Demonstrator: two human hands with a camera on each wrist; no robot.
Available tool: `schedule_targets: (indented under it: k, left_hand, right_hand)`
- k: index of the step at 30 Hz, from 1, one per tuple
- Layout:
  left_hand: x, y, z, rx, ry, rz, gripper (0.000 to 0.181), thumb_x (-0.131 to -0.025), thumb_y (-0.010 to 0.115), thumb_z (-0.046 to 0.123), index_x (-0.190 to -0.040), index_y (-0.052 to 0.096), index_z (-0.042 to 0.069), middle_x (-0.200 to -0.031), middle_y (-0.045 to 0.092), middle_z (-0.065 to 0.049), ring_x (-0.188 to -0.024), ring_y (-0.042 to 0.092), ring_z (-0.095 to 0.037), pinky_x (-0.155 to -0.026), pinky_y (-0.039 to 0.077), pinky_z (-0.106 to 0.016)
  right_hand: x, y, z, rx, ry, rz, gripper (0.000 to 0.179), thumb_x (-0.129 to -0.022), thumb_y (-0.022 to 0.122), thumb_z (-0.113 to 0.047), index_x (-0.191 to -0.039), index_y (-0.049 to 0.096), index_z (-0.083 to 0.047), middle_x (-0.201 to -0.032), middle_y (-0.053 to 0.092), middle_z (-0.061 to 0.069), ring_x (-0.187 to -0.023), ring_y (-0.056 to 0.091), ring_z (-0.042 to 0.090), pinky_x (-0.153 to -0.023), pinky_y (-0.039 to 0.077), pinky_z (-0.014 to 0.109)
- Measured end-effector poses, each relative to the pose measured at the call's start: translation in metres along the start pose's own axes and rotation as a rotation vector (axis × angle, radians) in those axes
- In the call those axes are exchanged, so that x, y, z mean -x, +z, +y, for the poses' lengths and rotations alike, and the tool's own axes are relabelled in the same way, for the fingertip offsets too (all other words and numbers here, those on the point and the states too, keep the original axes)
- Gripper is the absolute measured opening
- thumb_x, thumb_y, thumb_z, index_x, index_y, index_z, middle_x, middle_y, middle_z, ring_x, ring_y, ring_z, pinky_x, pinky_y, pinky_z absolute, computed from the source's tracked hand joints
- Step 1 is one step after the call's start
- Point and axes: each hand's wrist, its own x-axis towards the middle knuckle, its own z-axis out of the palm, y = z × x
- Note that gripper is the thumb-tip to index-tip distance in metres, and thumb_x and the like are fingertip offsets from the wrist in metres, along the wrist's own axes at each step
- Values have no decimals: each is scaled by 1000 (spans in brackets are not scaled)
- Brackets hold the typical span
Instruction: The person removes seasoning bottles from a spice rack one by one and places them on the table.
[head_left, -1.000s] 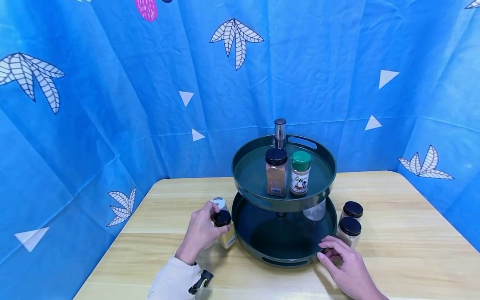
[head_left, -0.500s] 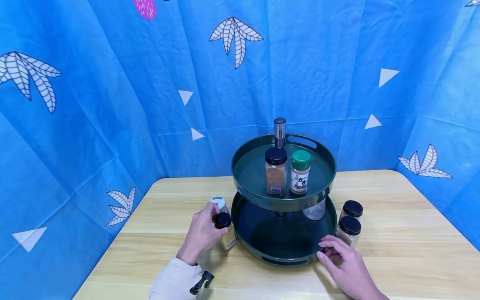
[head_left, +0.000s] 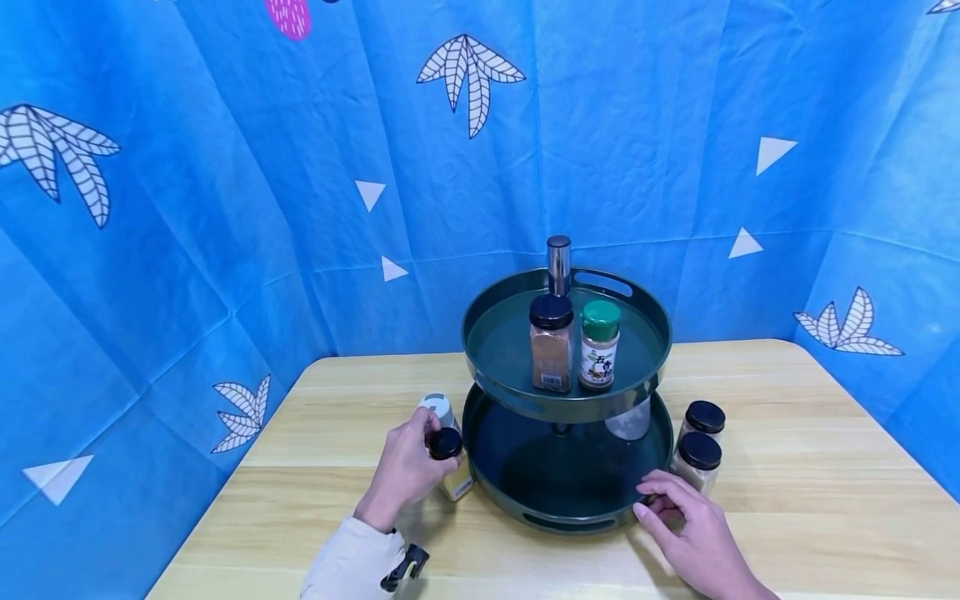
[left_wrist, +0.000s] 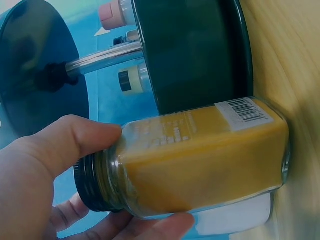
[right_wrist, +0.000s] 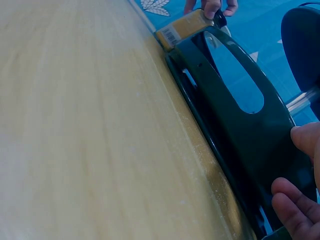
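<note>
In the head view my left hand (head_left: pixel 405 467) grips a square glass jar of yellow powder (head_left: pixel 457 481) by its neck, below the black lid. The jar stands close beside the left of the lower dark green tray (head_left: pixel 517 508); the left wrist view shows my thumb (left_wrist: pixel 95 132) on one side and fingers on the other. A white-capped container (head_left: pixel 437 407) is partly hidden behind this hand. My right hand (head_left: pixel 693 533) rests with loosely bent fingers at the lower tray's front right rim; the right wrist view shows fingertips (right_wrist: pixel 287 200) by the tray's outer wall.
The upper tray (head_left: pixel 502 392) bears a black-lidded jar of brown powder (head_left: pixel 552 358) and a green-capped spice bottle (head_left: pixel 598 358). Two black-lidded jars (head_left: pixel 697 462) stand right of the trays. A translucent container (head_left: pixel 630 423) sits towards the back of the lower tray. Blue curtains surround the wooden table (head_left: pixel 337 417).
My left hand and the yellow-powder jar's lid have shifted very slightly towards the table's front. The right hand keeps its place at the rim, and the trays look unmoved.
</note>
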Motion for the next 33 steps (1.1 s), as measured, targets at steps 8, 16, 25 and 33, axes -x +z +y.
schedule_targets:
  k: [8, 16, 25, 33]
  left_hand:
    - [0, 1, -2, 3, -14, -7, 45, -68, 85, 11, -96, 50, 9, -100, 65, -14, -83, 55, -23, -70, 50, -35]
    - [0, 0, -1, -32, 4, -37, 45, -71, 85, 12, -101, 52, 6, -102, 64, -13, -87, 57, -22, -74, 51, -36]
    - [4, -8, 8, -64, -38, -101, 49, -79, 82, 20, -115, 53, 4, -113, 60, -13, -104, 57, -28, -87, 50, -45]
    - [16, -12, 27, -58, 23, 88, 47, -80, 81, 22, -117, 58, 3, -117, 57, -14, -110, 50, -31, -94, 45, -48]
  right_hand:
    - [0, 0, 0, -4, 10, -1, 15, -85, 75, -7, -98, 69, -14, -111, 64, 4, -77, 58, 3, -68, 54, 21]
    - [-1, 0, -1, -3, 20, -11, 14, -86, 74, -8, -98, 69, -13, -111, 63, 4, -77, 58, 3, -68, 54, 21]
    - [0, 0, -1, 2, 8, -5, 15, -85, 75, -7, -98, 69, -13, -111, 64, 5, -77, 58, 3, -68, 54, 21]
    - [-1, -2, -4, 20, 68, -58, 16, -86, 74, -12, -101, 69, -12, -116, 62, 7, -79, 58, 4, -70, 54, 20]
